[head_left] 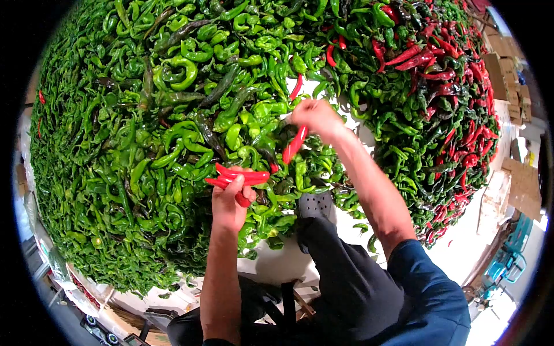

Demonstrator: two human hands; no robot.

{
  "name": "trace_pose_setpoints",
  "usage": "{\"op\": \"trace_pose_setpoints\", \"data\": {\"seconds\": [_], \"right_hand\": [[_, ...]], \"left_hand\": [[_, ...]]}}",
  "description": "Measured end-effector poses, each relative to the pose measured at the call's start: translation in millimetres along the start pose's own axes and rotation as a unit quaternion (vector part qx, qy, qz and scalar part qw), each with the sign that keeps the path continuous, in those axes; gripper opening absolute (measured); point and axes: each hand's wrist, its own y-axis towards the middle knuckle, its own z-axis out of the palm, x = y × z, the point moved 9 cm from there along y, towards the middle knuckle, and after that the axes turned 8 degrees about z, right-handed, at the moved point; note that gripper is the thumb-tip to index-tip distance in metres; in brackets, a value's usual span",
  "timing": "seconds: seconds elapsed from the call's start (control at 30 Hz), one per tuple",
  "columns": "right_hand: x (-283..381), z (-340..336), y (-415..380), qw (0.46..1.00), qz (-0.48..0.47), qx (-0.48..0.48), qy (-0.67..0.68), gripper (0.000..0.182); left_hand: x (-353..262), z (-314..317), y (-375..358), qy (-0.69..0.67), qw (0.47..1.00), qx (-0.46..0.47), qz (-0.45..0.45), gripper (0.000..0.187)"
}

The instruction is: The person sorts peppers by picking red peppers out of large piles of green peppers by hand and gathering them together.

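My left hand point(229, 209) is closed round several red chili peppers point(249, 177), the thumb pressed on top of them. They lie crosswise over the fingers, and one end pokes out below. Farther forward and to the right, my right hand point(316, 118) is closed, its fingers somewhat blurred. A single red chili pepper point(295, 145) hangs from it, tilted down to the left. Just beyond that hand, another red chili pepper point(296, 87) lies by a bare white patch of floor point(312, 87). Green chili peppers point(184, 75) spread in a thick heap beneath and around both hands.
Mixed red and dark green peppers point(444, 75) are heaped on the right. My grey perforated clog point(315, 203) stands among peppers on the white floor. Cardboard boxes point(508, 78) line the right edge, with a turquoise object point(512, 248) lower down.
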Motion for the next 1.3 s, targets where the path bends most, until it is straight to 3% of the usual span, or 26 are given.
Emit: {"op": "trace_pose_setpoints", "data": {"seconds": [0.03,0.1,0.2,0.27,0.3,0.33,0.4,0.47,0.5,0.6,0.67,0.77,0.87,0.9,0.93,1.0,1.03,1.07,1.13,1.2,1.23,1.3], "right_hand": [[-13,-28,32,0.996,0.029,-0.076,0.041,0.006],[-23,-57,77,0.980,0.091,-0.126,0.124,0.007],[-39,-60,132,0.970,0.099,-0.218,-0.032,0.023],[-19,-58,127,0.939,0.080,-0.290,-0.166,0.032],[-18,-49,130,0.950,0.097,-0.237,-0.176,0.027],[-25,-36,127,0.983,0.104,-0.138,-0.066,0.025],[-11,-5,94,0.997,0.019,0.069,-0.040,0.028],[23,9,31,0.979,-0.050,0.142,-0.138,0.030],[32,18,9,0.971,-0.070,0.161,-0.161,0.031],[37,63,-38,0.970,-0.106,0.154,-0.154,0.034],[54,89,-59,0.952,-0.211,0.052,-0.216,0.035],[41,102,-54,0.975,-0.151,0.047,-0.157,0.035],[34,115,-53,0.954,-0.134,0.216,-0.157,0.037],[25,114,-58,0.927,-0.028,0.339,-0.160,0.040],[24,110,-51,0.880,-0.041,0.414,-0.228,0.044],[46,54,1,0.948,-0.011,0.291,-0.129,0.052],[68,16,36,0.971,-0.064,0.138,-0.186,0.041],[87,-22,72,0.923,-0.077,-0.070,-0.371,0.032],[84,-49,127,0.815,-0.232,-0.217,-0.486,0.040],[63,-41,142,0.817,-0.130,-0.214,-0.519,0.054],[62,-31,131,0.809,-0.079,-0.207,-0.544,0.051],[44,-18,116,0.808,-0.093,-0.214,-0.541,0.032]], "left_hand": [[3,0,-1,0.015,1.000,0.008,-0.017,0.022],[9,5,-6,0.047,0.998,0.012,-0.037,0.021],[14,16,-14,0.077,0.995,0.040,-0.045,0.019],[12,21,-15,0.108,0.992,0.059,-0.029,0.019],[12,18,-15,0.129,0.990,0.052,-0.029,0.020],[10,15,-13,0.149,0.987,0.048,-0.030,0.021],[4,10,-8,0.179,0.983,0.018,-0.028,0.020],[-10,9,-5,0.197,0.980,-0.033,-0.020,0.015],[-10,8,1,0.256,0.966,0.015,-0.031,0.019],[-5,40,10,0.303,0.952,0.035,-0.020,0.027],[13,54,15,0.258,0.961,0.098,-0.021,0.041],[19,53,17,0.287,0.954,0.085,-0.024,0.038],[10,35,19,0.429,0.897,0.086,0.065,0.039],[13,32,16,0.373,0.924,0.080,0.030,0.038],[6,45,7,0.346,0.935,0.077,-0.016,0.035],[8,30,5,0.391,0.913,0.102,-0.049,0.033],[9,28,2,0.375,0.919,0.110,-0.054,0.033],[8,27,0,0.359,0.924,0.118,-0.058,0.033],[7,27,-4,0.335,0.932,0.123,-0.057,0.033],[11,31,-9,0.318,0.940,0.115,-0.050,0.033],[12,33,-11,0.318,0.940,0.112,-0.057,0.032],[10,35,-17,0.293,0.948,0.099,-0.070,0.027]]}}
